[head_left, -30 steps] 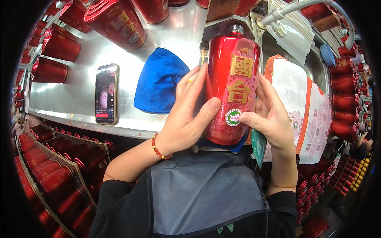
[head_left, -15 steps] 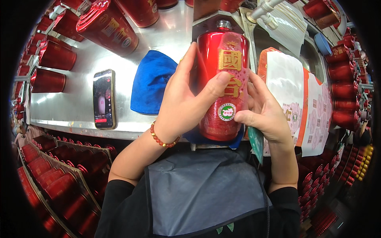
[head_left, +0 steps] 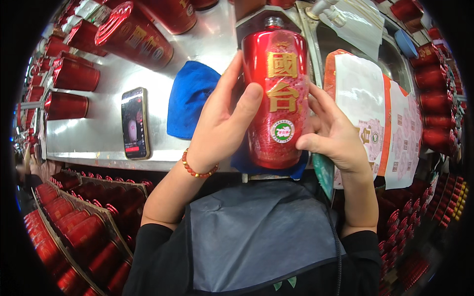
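A glossy red bottle (head_left: 259,59) with a bare threaded neck lies neck-away in front of me, over a dark blue cloth (head_left: 296,170). Large gold characters and a round green-and-white emblem decorate its face. My left hand (head_left: 217,123) lies along the bottle's left side, fingers against it and the thumb tip by the gold lettering. On the other side, my right hand (head_left: 335,133) cups the bottle, its thumb beside the emblem and some fingertips hidden behind it. Below that palm hangs a teal pointed object (head_left: 323,175), partly hidden, its kind unclear.
A bright blue cloth (head_left: 190,101) and a phone (head_left: 135,123) lie on the metal table (head_left: 98,133) to the left. Printed decal sheets (head_left: 363,89) rest by the sink (head_left: 395,59) and tap (head_left: 328,14). Red bottles (head_left: 140,39) crowd the back; trays of them (head_left: 74,217) stand below left.
My left thumb has drawn back left off the gold lettering, uncovering the lower character. My right hand stays around the bottle's right side. The view has shifted slightly.
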Motion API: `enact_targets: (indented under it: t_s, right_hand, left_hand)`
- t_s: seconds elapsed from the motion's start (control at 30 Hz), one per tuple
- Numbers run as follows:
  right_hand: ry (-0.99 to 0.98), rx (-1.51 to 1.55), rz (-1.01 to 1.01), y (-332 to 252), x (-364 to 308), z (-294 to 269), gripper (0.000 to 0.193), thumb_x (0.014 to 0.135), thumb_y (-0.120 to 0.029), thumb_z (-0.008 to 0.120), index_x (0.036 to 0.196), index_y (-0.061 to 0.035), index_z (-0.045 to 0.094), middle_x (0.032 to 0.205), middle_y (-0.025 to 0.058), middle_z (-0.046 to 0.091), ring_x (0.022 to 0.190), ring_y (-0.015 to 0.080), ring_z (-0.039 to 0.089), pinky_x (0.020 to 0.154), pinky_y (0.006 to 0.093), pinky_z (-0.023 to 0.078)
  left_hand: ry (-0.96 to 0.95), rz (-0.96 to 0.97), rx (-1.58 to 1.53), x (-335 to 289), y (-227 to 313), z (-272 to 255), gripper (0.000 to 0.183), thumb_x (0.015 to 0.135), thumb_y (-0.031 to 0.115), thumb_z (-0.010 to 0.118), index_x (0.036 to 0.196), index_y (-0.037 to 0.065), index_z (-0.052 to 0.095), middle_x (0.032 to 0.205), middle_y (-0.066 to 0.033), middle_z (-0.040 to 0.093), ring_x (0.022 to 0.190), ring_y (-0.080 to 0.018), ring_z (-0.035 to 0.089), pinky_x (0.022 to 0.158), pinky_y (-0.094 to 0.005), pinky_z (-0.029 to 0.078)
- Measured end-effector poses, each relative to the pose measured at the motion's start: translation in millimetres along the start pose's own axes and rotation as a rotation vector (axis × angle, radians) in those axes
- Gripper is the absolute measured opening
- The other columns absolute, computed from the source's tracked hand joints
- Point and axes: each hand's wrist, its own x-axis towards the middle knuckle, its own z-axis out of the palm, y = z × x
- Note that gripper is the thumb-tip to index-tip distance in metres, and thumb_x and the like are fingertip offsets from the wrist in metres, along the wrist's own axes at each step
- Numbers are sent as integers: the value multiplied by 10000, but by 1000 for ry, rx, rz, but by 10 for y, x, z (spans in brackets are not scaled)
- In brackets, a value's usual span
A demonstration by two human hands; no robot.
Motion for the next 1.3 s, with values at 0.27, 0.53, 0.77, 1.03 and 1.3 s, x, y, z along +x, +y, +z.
enact_targets:
  t_s: [0.27, 0.53, 0.77, 1.03, 1.3]
  right_hand:
    - [52, 31, -46, 194, -166, 26, 1072, 717, -80, 922, 1566, 53, 283, 1476, 136, 473, 812, 71, 544, 701, 203, 450]
    - [64, 25, -71, 205, -149, 46, 1105, 671, -54, 940, 1559, 61, 292, 1438, 111, 493, 731, 42, 516, 648, 183, 436]
    - [21, 56, 4, 141, -105, -76, 1058, 746, -175, 917, 1554, 76, 280, 1468, 127, 489, 1008, 127, 591, 870, 266, 486]
    - [-5, -11, 24, 134, -95, -87, 912, 853, -112, 816, 1551, 91, 264, 1506, 165, 461, 1149, 202, 641, 1011, 331, 506]
    - [3, 101, -1, 126, -42, -55, 872, 880, -267, 826, 1530, 62, 349, 1342, 76, 574, 824, 47, 572, 693, 203, 468]
  left_hand:
    - [-102, 36, 293, -352, -136, -76, 747, 1044, 458, 551, 1588, 12, 299, 1640, -156, 310, 1541, -368, 158, 1233, -481, 170]
    - [-93, 73, 284, -318, -231, -96, 687, 1059, 433, 528, 1582, 33, 330, 1646, -135, 320, 1535, -377, 175, 1232, -474, 185]
    - [-89, 73, 202, -314, -249, -115, 589, 1089, 338, 490, 1577, 40, 352, 1629, -123, 358, 1536, -350, 193, 1233, -446, 188]
    - [-57, -71, 59, -353, -275, -85, 596, 1066, 261, 559, 1567, 8, 358, 1611, -154, 361, 1531, -296, 233, 1236, -418, 205]
    - [-19, -138, -38, -341, -278, -68, 578, 1073, 276, 547, 1553, -1, 382, 1600, -165, 367, 1528, -271, 254, 1234, -399, 222]
